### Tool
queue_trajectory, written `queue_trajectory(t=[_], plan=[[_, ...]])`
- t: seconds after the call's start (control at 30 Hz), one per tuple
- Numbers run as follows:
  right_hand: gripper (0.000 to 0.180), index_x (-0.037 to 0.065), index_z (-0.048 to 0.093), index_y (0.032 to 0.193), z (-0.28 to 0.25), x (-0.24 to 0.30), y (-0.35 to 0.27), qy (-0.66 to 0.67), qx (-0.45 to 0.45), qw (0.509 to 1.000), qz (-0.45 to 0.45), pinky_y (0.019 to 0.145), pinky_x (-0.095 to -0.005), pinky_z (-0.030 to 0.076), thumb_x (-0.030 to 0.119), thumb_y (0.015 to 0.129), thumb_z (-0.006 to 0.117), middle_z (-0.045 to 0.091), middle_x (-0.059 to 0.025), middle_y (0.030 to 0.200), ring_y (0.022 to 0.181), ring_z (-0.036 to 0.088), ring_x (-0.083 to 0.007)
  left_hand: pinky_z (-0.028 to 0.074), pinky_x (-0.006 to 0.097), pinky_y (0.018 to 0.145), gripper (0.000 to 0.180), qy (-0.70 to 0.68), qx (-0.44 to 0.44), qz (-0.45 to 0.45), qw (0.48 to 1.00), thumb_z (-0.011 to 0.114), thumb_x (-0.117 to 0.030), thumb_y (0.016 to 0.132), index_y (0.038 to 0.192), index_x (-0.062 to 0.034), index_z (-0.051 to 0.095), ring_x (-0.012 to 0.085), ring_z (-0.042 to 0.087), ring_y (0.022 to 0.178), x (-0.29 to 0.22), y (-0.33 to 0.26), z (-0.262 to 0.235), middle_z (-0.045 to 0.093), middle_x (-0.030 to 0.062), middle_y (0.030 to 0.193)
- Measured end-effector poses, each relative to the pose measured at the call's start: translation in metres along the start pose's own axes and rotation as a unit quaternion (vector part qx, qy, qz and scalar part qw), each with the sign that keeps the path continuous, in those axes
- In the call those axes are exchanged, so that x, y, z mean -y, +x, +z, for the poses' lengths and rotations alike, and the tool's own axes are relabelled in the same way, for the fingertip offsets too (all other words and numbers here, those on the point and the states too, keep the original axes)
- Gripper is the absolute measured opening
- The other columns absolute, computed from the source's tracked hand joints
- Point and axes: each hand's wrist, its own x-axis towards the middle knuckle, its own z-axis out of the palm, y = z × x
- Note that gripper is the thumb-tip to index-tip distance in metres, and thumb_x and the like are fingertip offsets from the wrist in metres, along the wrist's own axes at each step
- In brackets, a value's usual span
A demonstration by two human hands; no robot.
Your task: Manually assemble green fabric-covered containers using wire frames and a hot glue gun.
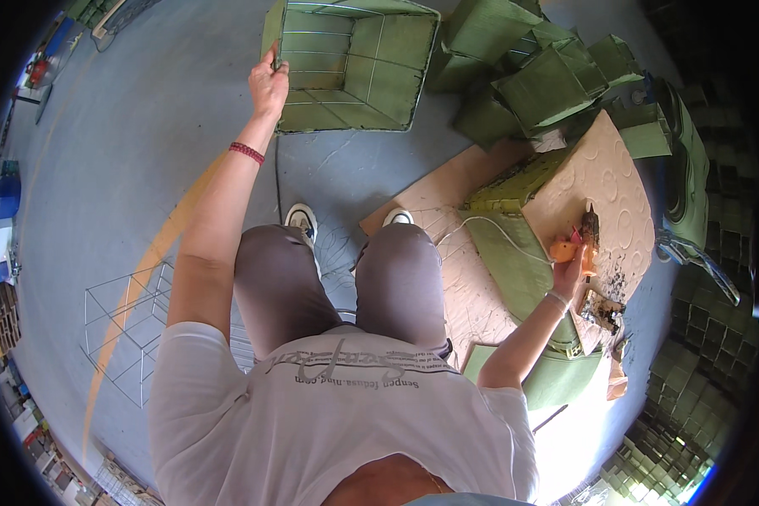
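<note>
With my left arm stretched out ahead, my left hand point(270, 86) grips the near-left edge of a green box-shaped basket point(378, 63). Its panels are stretched over a wire frame, and its open side faces me. On my right, my right hand point(570, 271) is closed around an orange glue gun point(562, 250) with a pale cord point(502, 226). The gun rests over a sheet of embossed tan cardboard point(594, 181) on top of a green box point(506, 253). Dark, messy residue point(600, 310) lies beside the hand on the cardboard.
Several green baskets point(548, 88) are heaped at the far right. A bare wire frame point(126, 325) stands on the floor to my left. Flat cardboard point(455, 181) covers the floor by my feet. Stacked green blocks point(700, 354) line the right side, near a green chair-like object point(683, 169).
</note>
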Motion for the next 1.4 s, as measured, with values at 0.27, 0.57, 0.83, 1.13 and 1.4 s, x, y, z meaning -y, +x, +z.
queue_trajectory(t=[0.27,0.57,0.83,1.13,1.4], plan=[[0.069,-0.005,0.065,0.076,-0.005,0.015,-0.012,-0.612,-0.305,0.730,0.015,0.042,-0.0365,0.050,0.062,0.084,0.051,0.060,-0.0123,0.051,0.048,0.062,-0.0266,0.045,0.032,0.088,0.045,-0.013,0.008,-0.027,1.000,0.055,-0.007,0.085,0.130,-0.0081,0.050,0.0261,0.061,0.103,-0.020,-0.015,0.006,0.062,0.0182,0.114],[0.033,0.007,0.064,0.079,0.163,0.027,-0.024,-0.706,-0.282,0.557,-0.335,0.033,-0.0342,0.042,0.037,0.089,0.056,0.063,-0.0071,0.056,0.043,0.059,-0.0189,0.044,0.033,0.088,0.043,-0.017,-0.001,0.040,0.999,0.055,-0.005,0.084,0.127,-0.0076,0.052,0.0299,0.059,0.106,-0.020,-0.010,0.011,0.060,0.0190,0.116],[0.026,-0.003,0.059,0.100,0.304,-0.123,0.018,-0.418,0.131,0.895,-0.084,0.063,-0.0253,0.052,0.021,0.092,0.056,0.065,-0.0073,0.079,0.071,0.065,-0.0142,0.049,0.033,0.072,0.037,0.100,0.051,0.025,0.993,0.053,-0.008,0.085,0.122,-0.0085,0.057,0.0275,0.066,0.082,-0.036,0.016,-0.005,0.063,0.0241,0.092],[0.051,0.000,0.045,0.131,0.359,-0.150,0.072,-0.184,0.166,0.963,-0.112,0.084,-0.0277,0.046,0.037,0.097,0.045,0.059,-0.0060,0.108,0.099,0.054,-0.0130,0.041,0.037,0.095,0.037,0.152,0.252,0.066,0.953,0.051,-0.010,0.088,0.125,-0.0037,0.052,0.0327,0.054,0.111,-0.069,0.036,-0.027,0.058,0.0197,0.117],[0.036,0.001,0.052,0.125,0.315,-0.118,0.073,-0.286,0.177,0.941,-0.042,0.082,-0.0255,0.045,0.021,0.096,0.049,0.059,0.0004,0.104,0.092,0.053,-0.0077,0.050,0.035,0.073,0.026,-0.005,0.090,0.408,0.908,0.057,0.001,0.083,0.108,-0.0049,0.064,0.0253,0.063,0.085,-0.132,-0.043,0.028,0.066,0.0116,0.096]])
